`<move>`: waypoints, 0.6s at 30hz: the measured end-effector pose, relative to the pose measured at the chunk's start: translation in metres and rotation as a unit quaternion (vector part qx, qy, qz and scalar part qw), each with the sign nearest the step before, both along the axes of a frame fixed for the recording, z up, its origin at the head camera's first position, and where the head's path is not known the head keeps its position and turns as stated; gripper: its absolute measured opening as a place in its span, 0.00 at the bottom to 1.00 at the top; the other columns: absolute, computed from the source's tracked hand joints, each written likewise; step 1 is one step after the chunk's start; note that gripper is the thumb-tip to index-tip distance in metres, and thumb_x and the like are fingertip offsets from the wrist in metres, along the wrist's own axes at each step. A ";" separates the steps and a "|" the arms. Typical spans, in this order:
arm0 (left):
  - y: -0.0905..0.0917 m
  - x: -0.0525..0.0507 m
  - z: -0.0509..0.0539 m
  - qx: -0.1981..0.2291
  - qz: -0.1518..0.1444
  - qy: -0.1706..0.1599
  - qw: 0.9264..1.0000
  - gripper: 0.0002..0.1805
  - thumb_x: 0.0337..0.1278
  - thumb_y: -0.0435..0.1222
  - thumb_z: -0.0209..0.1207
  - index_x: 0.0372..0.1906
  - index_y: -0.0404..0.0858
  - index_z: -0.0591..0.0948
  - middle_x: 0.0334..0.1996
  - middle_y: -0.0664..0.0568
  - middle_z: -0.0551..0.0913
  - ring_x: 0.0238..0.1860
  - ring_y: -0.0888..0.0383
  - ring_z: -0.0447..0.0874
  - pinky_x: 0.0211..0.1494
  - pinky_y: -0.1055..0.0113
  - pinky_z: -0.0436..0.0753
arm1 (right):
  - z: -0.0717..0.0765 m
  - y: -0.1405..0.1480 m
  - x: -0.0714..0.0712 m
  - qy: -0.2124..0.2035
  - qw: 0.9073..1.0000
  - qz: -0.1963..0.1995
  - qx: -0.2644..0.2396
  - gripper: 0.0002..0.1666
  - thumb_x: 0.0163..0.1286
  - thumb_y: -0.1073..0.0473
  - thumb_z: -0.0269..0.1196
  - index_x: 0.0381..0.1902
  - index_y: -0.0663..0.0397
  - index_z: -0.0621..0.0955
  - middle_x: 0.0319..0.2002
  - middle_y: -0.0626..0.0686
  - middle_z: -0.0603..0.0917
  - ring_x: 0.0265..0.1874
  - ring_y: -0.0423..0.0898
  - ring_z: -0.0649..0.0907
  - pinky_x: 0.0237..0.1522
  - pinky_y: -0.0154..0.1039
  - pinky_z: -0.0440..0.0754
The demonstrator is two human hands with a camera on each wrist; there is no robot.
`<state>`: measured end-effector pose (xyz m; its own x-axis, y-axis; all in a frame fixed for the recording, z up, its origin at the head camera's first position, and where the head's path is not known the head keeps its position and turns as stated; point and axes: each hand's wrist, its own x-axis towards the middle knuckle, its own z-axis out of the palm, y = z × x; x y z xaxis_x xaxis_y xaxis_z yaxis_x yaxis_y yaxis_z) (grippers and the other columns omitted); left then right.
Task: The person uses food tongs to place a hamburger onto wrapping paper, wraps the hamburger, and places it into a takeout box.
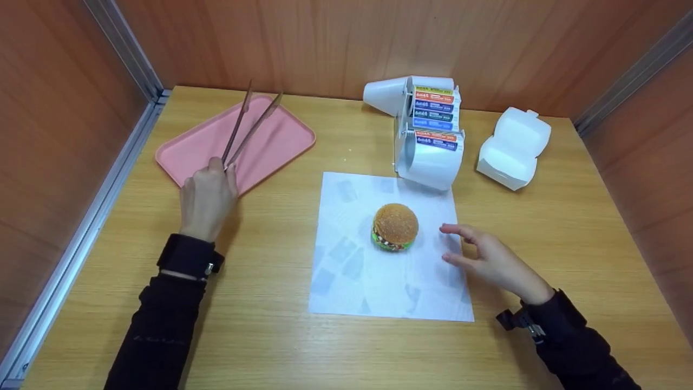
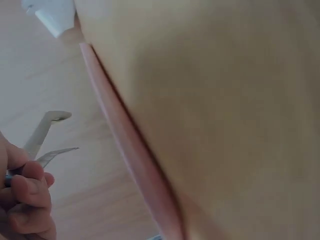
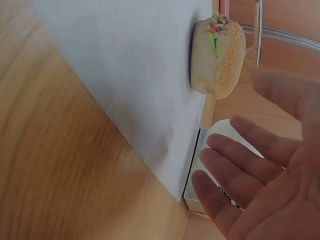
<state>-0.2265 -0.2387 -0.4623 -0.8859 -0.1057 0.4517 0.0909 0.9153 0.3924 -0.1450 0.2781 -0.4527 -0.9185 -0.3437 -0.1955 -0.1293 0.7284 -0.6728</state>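
Note:
A hamburger (image 1: 396, 226) with a sesame bun sits on a sheet of printed white paper (image 1: 346, 281). My left hand (image 1: 207, 197) grips metal tongs (image 1: 238, 128) over the near edge of a pink tray (image 1: 279, 154); the tongs' arms stand apart with nothing between them. In the left wrist view, curled fingers (image 2: 31, 192) hold the tongs (image 2: 40, 135). My right hand (image 1: 490, 260) hovers over the paper's right edge, fingers spread and apart from the burger. The right wrist view shows this hand (image 3: 270, 175) below the burger (image 3: 219, 57) in the picture, holding nothing.
Behind the paper stands a holder with white cups (image 1: 433, 162) and labelled packets (image 1: 433, 108). An open white box (image 1: 509, 154) is at the back right. Wooden panels (image 1: 303, 43) enclose the table (image 1: 260, 336) at the back and sides.

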 end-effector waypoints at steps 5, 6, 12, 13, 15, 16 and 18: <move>-0.006 0.003 -0.003 0.006 0.011 -0.028 1.000 0.20 0.82 0.38 0.55 0.40 0.21 0.78 0.28 0.22 0.84 0.31 0.21 0.86 0.32 0.32 0.82 | -0.005 -0.001 0.005 -0.017 0.999 0.021 0.037 0.42 0.72 0.53 0.74 0.79 0.57 0.72 0.81 0.64 0.69 0.82 0.65 0.65 0.80 0.67 0.63; -0.006 0.003 -0.003 0.006 0.011 -0.033 0.999 0.20 0.82 0.38 0.55 0.40 0.21 0.78 0.29 0.22 0.84 0.31 0.21 0.86 0.32 0.32 0.82 | -0.006 -0.001 0.006 -0.015 0.999 0.025 0.043 0.43 0.72 0.53 0.74 0.79 0.57 0.71 0.81 0.64 0.68 0.82 0.65 0.65 0.80 0.67 0.63; -0.010 0.007 -0.004 0.003 0.009 -0.051 0.999 0.21 0.81 0.37 0.54 0.36 0.20 0.78 0.28 0.21 0.84 0.30 0.22 0.86 0.31 0.32 0.82 | -0.010 0.000 0.009 0.016 0.996 0.050 0.070 0.46 0.69 0.54 0.76 0.79 0.60 0.71 0.81 0.65 0.68 0.81 0.66 0.67 0.79 0.65 0.65; -0.011 0.007 -0.004 0.003 0.008 -0.053 0.999 0.21 0.81 0.37 0.54 0.35 0.20 0.78 0.28 0.21 0.84 0.30 0.22 0.86 0.31 0.32 0.83 | -0.010 0.000 0.009 0.020 0.996 0.053 0.072 0.46 0.69 0.54 0.76 0.79 0.61 0.71 0.81 0.65 0.68 0.81 0.66 0.67 0.79 0.65 0.66; -0.012 0.008 -0.004 0.007 0.005 -0.063 0.998 0.22 0.81 0.37 0.54 0.35 0.20 0.78 0.28 0.21 0.83 0.30 0.22 0.86 0.31 0.32 0.83 | -0.010 0.000 0.009 0.021 0.996 0.054 0.074 0.46 0.69 0.54 0.76 0.79 0.60 0.71 0.81 0.65 0.68 0.81 0.66 0.67 0.79 0.66 0.66; -0.012 0.008 -0.004 0.008 0.004 -0.069 0.998 0.22 0.81 0.37 0.54 0.34 0.20 0.78 0.28 0.21 0.83 0.31 0.22 0.86 0.32 0.32 0.83 | -0.010 0.000 0.009 0.022 0.995 0.055 0.077 0.46 0.69 0.53 0.76 0.79 0.60 0.71 0.82 0.64 0.67 0.81 0.66 0.67 0.79 0.66 0.66; -0.013 0.008 -0.002 0.010 0.001 -0.086 0.996 0.22 0.80 0.37 0.54 0.34 0.19 0.79 0.28 0.21 0.83 0.31 0.23 0.86 0.33 0.33 0.83 | -0.009 0.000 0.009 0.021 0.995 0.057 0.082 0.47 0.69 0.53 0.76 0.79 0.60 0.71 0.82 0.64 0.67 0.81 0.66 0.67 0.78 0.66 0.66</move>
<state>-0.2182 -0.2522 -0.4646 -0.9496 -0.1142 0.2918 0.0200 0.9073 0.4200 -0.1357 0.2781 -0.4622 -0.8836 -0.4135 -0.2196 -0.2435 0.8066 -0.5387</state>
